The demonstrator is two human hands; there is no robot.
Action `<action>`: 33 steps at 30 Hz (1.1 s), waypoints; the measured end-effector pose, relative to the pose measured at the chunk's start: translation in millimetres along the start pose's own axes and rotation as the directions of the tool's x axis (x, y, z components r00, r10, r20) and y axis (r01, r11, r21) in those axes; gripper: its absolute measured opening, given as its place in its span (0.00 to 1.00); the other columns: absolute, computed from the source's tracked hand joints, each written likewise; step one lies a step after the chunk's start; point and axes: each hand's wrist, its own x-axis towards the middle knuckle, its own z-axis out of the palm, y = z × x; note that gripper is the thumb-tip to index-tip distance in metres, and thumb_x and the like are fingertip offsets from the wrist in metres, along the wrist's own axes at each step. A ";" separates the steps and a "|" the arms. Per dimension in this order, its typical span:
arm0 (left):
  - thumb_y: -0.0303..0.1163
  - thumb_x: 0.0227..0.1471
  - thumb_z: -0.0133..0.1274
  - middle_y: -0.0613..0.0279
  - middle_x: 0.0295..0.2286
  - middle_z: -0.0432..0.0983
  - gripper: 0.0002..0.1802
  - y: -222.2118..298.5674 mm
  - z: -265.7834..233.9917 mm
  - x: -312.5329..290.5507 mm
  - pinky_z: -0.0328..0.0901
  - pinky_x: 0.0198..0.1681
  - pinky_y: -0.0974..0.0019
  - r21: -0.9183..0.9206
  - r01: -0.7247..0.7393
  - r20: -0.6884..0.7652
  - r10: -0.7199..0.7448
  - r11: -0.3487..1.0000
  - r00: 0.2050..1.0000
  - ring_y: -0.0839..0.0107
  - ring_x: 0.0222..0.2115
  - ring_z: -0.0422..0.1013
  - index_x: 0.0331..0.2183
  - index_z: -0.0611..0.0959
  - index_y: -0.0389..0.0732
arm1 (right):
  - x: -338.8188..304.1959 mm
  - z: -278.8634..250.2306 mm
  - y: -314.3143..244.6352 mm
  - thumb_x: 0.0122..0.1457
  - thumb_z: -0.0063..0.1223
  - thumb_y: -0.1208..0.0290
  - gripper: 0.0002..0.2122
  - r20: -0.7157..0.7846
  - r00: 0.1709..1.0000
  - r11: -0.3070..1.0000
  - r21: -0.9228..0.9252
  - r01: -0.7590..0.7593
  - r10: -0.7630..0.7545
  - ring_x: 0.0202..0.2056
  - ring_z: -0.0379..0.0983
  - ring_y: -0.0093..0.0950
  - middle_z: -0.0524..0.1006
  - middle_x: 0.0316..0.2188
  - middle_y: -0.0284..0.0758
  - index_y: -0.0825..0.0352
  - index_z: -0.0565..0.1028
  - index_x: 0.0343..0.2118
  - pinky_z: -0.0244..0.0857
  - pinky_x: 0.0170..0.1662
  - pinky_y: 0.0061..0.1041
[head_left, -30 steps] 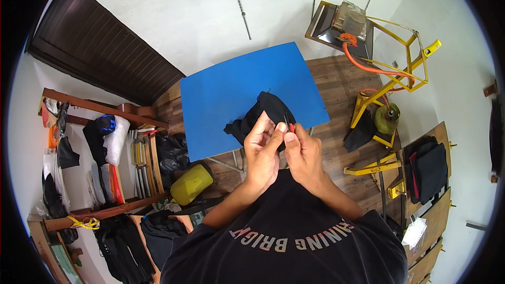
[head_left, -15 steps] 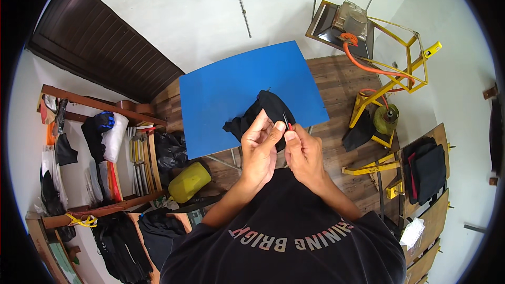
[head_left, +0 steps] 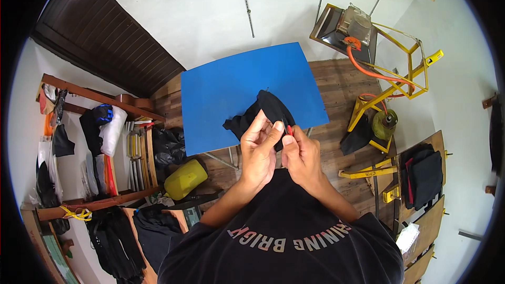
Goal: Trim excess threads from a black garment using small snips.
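Observation:
A piece of black cloth (head_left: 269,104) is bunched up at the near part of the blue table (head_left: 236,76), one rounded fold raised in front of my fingers. My left hand (head_left: 258,150) pinches the cloth between thumb and fingers. Close beside it, the fingers of my right hand (head_left: 302,155) are closed on a small red-handled tool (head_left: 289,130) with a thin dark tip against the cloth. Whether it is a snipper or a blade I cannot make out. My thumbs almost meet, and the cloth under my hands is partly hidden.
Shelves (head_left: 105,198) with bags and folded clothes stand at the left, a yellow container (head_left: 184,180) near them. On the right are a yellow metal frame (head_left: 363,113) with an orange hose (head_left: 363,68), a gas cylinder (head_left: 384,124) and stacked black cloth (head_left: 425,176).
My right thumb has drawn back slightly toward me, and the red-handled tool has shifted a little. My left hand keeps its pinch. The whole view has turned slightly.

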 end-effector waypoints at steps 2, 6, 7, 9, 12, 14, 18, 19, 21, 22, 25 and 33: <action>0.20 0.55 0.51 0.66 0.41 0.73 0.24 -1.6 -3.1 -1.8 0.61 0.45 0.76 -0.005 0.003 0.001 -0.003 1.000 1.000 0.83 0.40 0.67 0.54 0.70 0.34 | -0.3 0.1 -1.8 0.64 0.45 0.60 0.17 0.002 1.000 1.000 -0.002 -0.013 0.013 0.12 0.66 0.34 0.64 0.10 0.41 0.67 0.65 0.24 0.55 0.17 0.31; 0.20 0.55 0.51 0.66 0.41 0.73 0.23 -0.2 -0.3 -1.7 0.61 0.45 0.76 -0.012 0.008 -0.021 -0.008 1.000 1.000 0.83 0.39 0.66 0.54 0.71 0.34 | -0.4 0.9 -3.8 0.64 0.45 0.60 0.17 -0.008 1.000 1.000 0.002 -0.012 0.012 0.12 0.66 0.34 0.64 0.10 0.40 0.67 0.64 0.23 0.55 0.17 0.30; 0.20 0.55 0.51 0.66 0.41 0.73 0.23 0.2 -0.3 -1.3 0.61 0.45 0.76 -0.007 0.007 -0.006 -0.007 1.000 1.000 0.83 0.39 0.66 0.54 0.71 0.34 | -0.4 0.6 -2.5 0.64 0.44 0.61 0.17 -0.009 1.000 1.000 -0.008 -0.011 0.011 0.12 0.66 0.33 0.64 0.10 0.40 0.67 0.64 0.23 0.55 0.17 0.30; 0.19 0.55 0.51 0.66 0.41 0.73 0.23 0.5 -1.3 -1.4 0.61 0.45 0.76 -0.002 0.006 0.008 -0.006 1.000 1.000 0.83 0.39 0.66 0.54 0.71 0.34 | -0.3 0.3 -2.2 0.64 0.44 0.61 0.17 -0.010 1.000 1.000 -0.018 -0.010 0.010 0.12 0.67 0.33 0.64 0.10 0.40 0.67 0.64 0.22 0.55 0.16 0.30; 0.19 0.56 0.51 0.67 0.41 0.73 0.23 0.8 -2.7 -2.2 0.61 0.45 0.76 -0.002 -0.009 0.010 0.009 1.000 1.000 0.83 0.39 0.66 0.54 0.71 0.34 | 0.0 -0.3 -5.8 0.64 0.44 0.60 0.17 0.003 1.000 1.000 -0.002 -0.013 0.013 0.11 0.67 0.29 0.64 0.09 0.37 0.67 0.65 0.22 0.55 0.16 0.28; 0.19 0.55 0.51 0.67 0.40 0.73 0.23 3.1 -0.6 -2.3 0.61 0.45 0.76 -0.010 -0.012 0.005 0.012 1.000 1.000 0.83 0.39 0.66 0.53 0.71 0.34 | -0.1 -0.8 -8.5 0.65 0.43 0.58 0.18 0.042 0.996 0.994 0.081 -0.078 0.075 0.11 0.66 0.23 0.65 0.08 0.33 0.67 0.65 0.22 0.55 0.15 0.25; 0.18 0.55 0.51 0.68 0.41 0.72 0.23 2.1 -9.3 -3.0 0.61 0.45 0.76 -0.005 -0.016 0.014 0.016 1.000 1.000 0.83 0.40 0.66 0.53 0.71 0.34 | -0.3 -2.8 -11.8 0.66 0.39 0.56 0.20 0.139 0.978 0.960 0.212 -0.184 0.157 0.09 0.63 0.19 0.65 0.07 0.31 0.67 0.65 0.22 0.53 0.13 0.21; 0.18 0.55 0.51 0.68 0.41 0.72 0.23 3.7 -9.7 -2.9 0.61 0.45 0.75 0.001 -0.002 0.011 0.002 1.000 1.000 0.83 0.40 0.66 0.54 0.71 0.34 | 0.2 -4.1 -14.7 0.66 0.37 0.56 0.20 0.193 0.955 0.915 0.295 -0.276 0.226 0.09 0.61 0.18 0.65 0.07 0.31 0.67 0.66 0.22 0.52 0.12 0.19; 0.17 0.55 0.51 0.67 0.41 0.72 0.24 6.0 -10.7 -3.1 0.61 0.46 0.75 0.001 0.010 0.005 -0.010 1.000 1.000 0.83 0.40 0.66 0.54 0.71 0.34 | 1.0 -4.9 -17.3 0.66 0.35 0.56 0.21 0.254 0.923 0.856 0.363 -0.369 0.289 0.08 0.59 0.18 0.65 0.08 0.31 0.67 0.66 0.22 0.50 0.12 0.18; 0.17 0.55 0.51 0.67 0.42 0.72 0.24 6.6 -11.2 -3.5 0.61 0.46 0.75 -0.001 0.004 0.009 -0.004 1.000 1.000 0.83 0.41 0.66 0.54 0.70 0.34 | 1.5 -4.6 -18.1 0.66 0.33 0.55 0.21 0.265 0.920 0.852 0.366 -0.374 0.290 0.07 0.58 0.19 0.65 0.08 0.33 0.68 0.66 0.23 0.50 0.11 0.19; 0.17 0.54 0.51 0.65 0.44 0.72 0.25 8.1 -8.7 -3.9 0.60 0.48 0.74 0.002 -0.005 -0.008 0.005 1.000 1.000 0.81 0.44 0.66 0.55 0.69 0.34 | 1.8 -2.3 -17.8 0.65 0.31 0.54 0.22 0.277 0.914 0.850 0.360 -0.384 0.295 0.07 0.56 0.21 0.66 0.08 0.35 0.68 0.66 0.24 0.49 0.10 0.19; 0.17 0.54 0.52 0.63 0.48 0.70 0.27 5.6 -16.1 -3.3 0.60 0.50 0.73 0.006 0.001 -0.027 -0.001 1.000 1.000 0.79 0.48 0.65 0.56 0.68 0.34 | 2.5 3.2 -19.1 0.66 0.33 0.56 0.20 0.261 0.919 0.844 0.380 -0.380 0.296 0.08 0.57 0.17 0.65 0.09 0.31 0.66 0.66 0.23 0.48 0.11 0.17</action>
